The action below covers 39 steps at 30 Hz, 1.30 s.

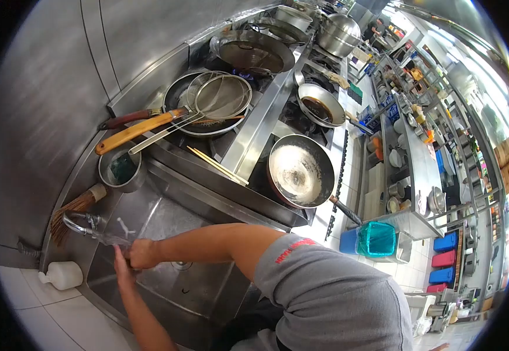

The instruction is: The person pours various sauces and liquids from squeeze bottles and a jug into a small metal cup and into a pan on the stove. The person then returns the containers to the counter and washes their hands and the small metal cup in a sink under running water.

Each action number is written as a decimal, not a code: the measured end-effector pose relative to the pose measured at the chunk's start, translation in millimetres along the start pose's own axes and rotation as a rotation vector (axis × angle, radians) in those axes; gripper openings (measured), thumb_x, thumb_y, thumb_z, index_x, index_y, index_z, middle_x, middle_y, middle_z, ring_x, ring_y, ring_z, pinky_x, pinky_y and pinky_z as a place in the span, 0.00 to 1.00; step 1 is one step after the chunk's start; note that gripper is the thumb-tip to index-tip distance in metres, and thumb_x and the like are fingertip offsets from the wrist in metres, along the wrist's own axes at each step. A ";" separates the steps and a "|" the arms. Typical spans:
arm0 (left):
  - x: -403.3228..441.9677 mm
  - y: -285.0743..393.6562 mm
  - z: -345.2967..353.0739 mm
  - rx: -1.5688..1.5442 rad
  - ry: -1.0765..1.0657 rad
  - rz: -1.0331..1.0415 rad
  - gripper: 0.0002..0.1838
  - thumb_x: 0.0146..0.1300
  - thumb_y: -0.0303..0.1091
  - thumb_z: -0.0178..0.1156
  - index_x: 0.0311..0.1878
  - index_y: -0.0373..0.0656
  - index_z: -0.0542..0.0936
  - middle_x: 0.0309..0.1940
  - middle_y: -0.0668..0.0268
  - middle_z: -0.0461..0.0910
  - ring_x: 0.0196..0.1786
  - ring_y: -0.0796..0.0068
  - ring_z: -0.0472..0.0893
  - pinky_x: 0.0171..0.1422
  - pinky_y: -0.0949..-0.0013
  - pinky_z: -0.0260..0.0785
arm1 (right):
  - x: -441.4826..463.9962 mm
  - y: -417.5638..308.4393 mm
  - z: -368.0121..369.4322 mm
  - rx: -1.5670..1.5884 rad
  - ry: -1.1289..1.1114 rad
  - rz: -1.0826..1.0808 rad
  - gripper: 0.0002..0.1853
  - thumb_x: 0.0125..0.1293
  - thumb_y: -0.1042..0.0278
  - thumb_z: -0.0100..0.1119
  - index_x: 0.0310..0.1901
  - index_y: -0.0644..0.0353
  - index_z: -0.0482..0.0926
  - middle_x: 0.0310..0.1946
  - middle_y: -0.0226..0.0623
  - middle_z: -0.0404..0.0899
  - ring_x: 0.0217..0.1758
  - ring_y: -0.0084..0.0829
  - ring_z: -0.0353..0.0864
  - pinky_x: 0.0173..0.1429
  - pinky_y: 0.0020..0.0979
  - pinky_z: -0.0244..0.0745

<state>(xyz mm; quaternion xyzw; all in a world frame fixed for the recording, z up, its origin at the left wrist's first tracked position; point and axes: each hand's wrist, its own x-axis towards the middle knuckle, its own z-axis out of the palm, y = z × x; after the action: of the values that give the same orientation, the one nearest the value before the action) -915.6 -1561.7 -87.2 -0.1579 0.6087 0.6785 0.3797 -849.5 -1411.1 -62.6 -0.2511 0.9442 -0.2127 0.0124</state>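
Note:
Over a steel sink (pixel 166 292), my two hands are close together beside the tap (pixel 79 225), where water runs. My right hand (pixel 143 254) is closed, its arm reaching across from a grey sleeve; what it grips, if anything, is hidden. Against it, my left hand (pixel 124 270) points up towards the water, its fingers partly hidden and blurred. Left of the tap leans a bamboo brush (pixel 76 210). A metal pot (pixel 122 169) with something green inside stands behind the sink. At the sink's left edge lies a white bottle (pixel 62 275).
Strainers (pixel 224 96) rest on a wok beyond the sink. On the stove are a whitish-coated pan (pixel 296 172), a pan with dark liquid (pixel 320 107), a large wok (pixel 251 52) and chopsticks (pixel 216 165). A teal-lined bin (pixel 378 238) and shelves stand right; another person (pixel 375 29) is far back.

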 end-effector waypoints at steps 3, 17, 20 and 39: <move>26.4 -10.1 -14.6 0.047 0.048 0.118 0.40 0.76 0.72 0.49 0.58 0.37 0.78 0.53 0.57 0.82 0.55 0.60 0.83 0.62 0.55 0.75 | 10.9 -7.0 2.5 0.055 0.139 0.145 0.12 0.57 0.62 0.71 0.38 0.60 0.89 0.37 0.48 0.89 0.42 0.46 0.91 0.46 0.47 0.84; 33.8 18.3 -23.1 0.200 -0.062 0.033 0.29 0.79 0.57 0.51 0.60 0.38 0.80 0.57 0.59 0.82 0.58 0.61 0.82 0.61 0.56 0.75 | 8.7 8.4 5.7 -0.155 0.276 -0.026 0.10 0.53 0.67 0.68 0.38 0.56 0.89 0.38 0.49 0.89 0.40 0.48 0.90 0.46 0.51 0.83; 37.0 -10.9 -8.2 0.040 -0.065 0.208 0.28 0.79 0.54 0.50 0.64 0.40 0.79 0.62 0.55 0.82 0.62 0.60 0.82 0.66 0.52 0.74 | 13.4 -2.6 -14.1 0.308 0.144 0.421 0.12 0.52 0.68 0.68 0.40 0.59 0.89 0.38 0.47 0.89 0.40 0.51 0.89 0.46 0.49 0.83; 49.8 -45.7 65.7 -0.545 -0.096 0.138 0.13 0.75 0.43 0.61 0.56 0.48 0.80 0.50 0.66 0.84 0.52 0.65 0.85 0.56 0.55 0.79 | -56.9 59.3 -38.1 1.257 0.605 0.764 0.26 0.68 0.64 0.64 0.65 0.65 0.74 0.47 0.41 0.85 0.51 0.33 0.82 0.55 0.32 0.77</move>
<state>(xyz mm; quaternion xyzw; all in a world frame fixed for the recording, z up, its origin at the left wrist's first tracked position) -899.9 -1484.8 -139.4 -0.1798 0.3944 0.8482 0.3045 -832.5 -1322.3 -56.9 0.2126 0.6306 -0.7457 -0.0330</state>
